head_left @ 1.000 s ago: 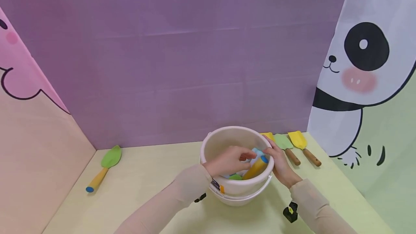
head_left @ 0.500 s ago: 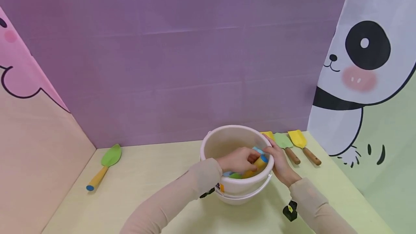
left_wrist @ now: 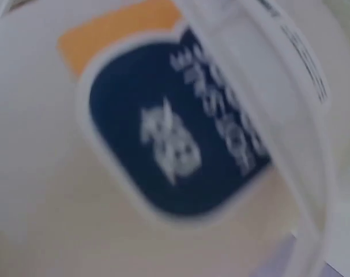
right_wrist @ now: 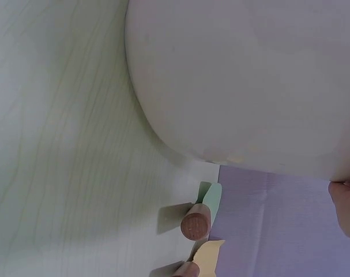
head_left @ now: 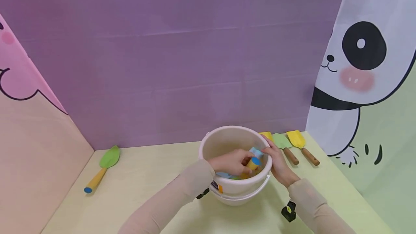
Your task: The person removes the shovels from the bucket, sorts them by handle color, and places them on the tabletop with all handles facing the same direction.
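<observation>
A white bucket (head_left: 224,135) stands on the table near the back wall. My left hand (head_left: 231,161) reaches inside it, thumb and fingers around the yellow handle of a toy shovel (head_left: 254,162) with a blue end cap. The shovel's lower part is hidden by the hand and the bucket wall. My right hand (head_left: 280,163) grips the bucket's right rim, thumb over the edge. Light blue pieces (head_left: 255,152) lie in the bucket beside the handle. Only the bucket's label (left_wrist: 157,127) and its white bail fill the left wrist view.
A green shovel (head_left: 109,157) with a yellow handle lies at the left of the table. At the back right lie a pale green shovel (head_left: 282,141) and a yellow shovel (head_left: 296,139), both wooden-handled. Another yellow blade (head_left: 266,135) shows behind the bucket.
My left hand has reached down onto the yellow handle in the bucket and taken hold of it. The handle has shifted slightly left. My right hand stays on the rim.
</observation>
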Demonstrator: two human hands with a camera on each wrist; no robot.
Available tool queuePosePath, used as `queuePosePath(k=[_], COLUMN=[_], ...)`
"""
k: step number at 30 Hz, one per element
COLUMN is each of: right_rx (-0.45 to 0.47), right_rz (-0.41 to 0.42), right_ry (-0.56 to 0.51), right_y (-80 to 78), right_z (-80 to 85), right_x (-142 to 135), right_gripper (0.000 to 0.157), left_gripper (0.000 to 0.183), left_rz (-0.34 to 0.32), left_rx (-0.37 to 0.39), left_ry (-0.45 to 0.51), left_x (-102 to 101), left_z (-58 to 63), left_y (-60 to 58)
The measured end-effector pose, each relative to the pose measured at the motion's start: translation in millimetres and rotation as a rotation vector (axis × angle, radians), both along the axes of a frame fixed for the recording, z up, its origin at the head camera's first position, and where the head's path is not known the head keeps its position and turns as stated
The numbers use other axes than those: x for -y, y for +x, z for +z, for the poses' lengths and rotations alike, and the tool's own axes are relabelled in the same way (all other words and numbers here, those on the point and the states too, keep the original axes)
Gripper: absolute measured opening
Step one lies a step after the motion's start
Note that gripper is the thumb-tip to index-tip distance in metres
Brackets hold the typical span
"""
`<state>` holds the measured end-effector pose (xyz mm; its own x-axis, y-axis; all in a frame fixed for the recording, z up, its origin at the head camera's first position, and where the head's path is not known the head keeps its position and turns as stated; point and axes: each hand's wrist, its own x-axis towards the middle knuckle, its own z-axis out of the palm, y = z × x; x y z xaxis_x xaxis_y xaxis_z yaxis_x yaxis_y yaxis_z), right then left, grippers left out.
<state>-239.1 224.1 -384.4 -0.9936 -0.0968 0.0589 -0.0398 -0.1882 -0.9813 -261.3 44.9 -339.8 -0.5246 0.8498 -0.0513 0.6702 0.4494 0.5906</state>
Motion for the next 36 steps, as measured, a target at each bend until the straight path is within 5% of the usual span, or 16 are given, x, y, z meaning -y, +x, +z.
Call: queuePosePath(k=[5,13,26,36], right_rx=[0.003,0.013,0.004,-0.003], right_rz=[-0.015,-0.02,-0.006,-0.005], right_ry=[0.014,0.03,-0.004,-0.001], right_y=[0.3,1.3,0.5,-0.5], right_z=[-1.4,-1.7,-2.0,-1.3], right_x=[0,0,2,2], right_gripper=[0.062,0.062,0.062,0.063], left_gripper=[0.018,0.018,0.024,0.03], left_rz=[0.117,0.212,0.324,0.416], left_rx=[0.043,0.014,-0.213,-0.331], left_ry=[0.109,0.216,0.118,0.08], left_x=[20,43,55,46], left_z=[6.5,7.0,17.3,12.9], left_y=[-4.3,-11.3,-8.1,-7.9])
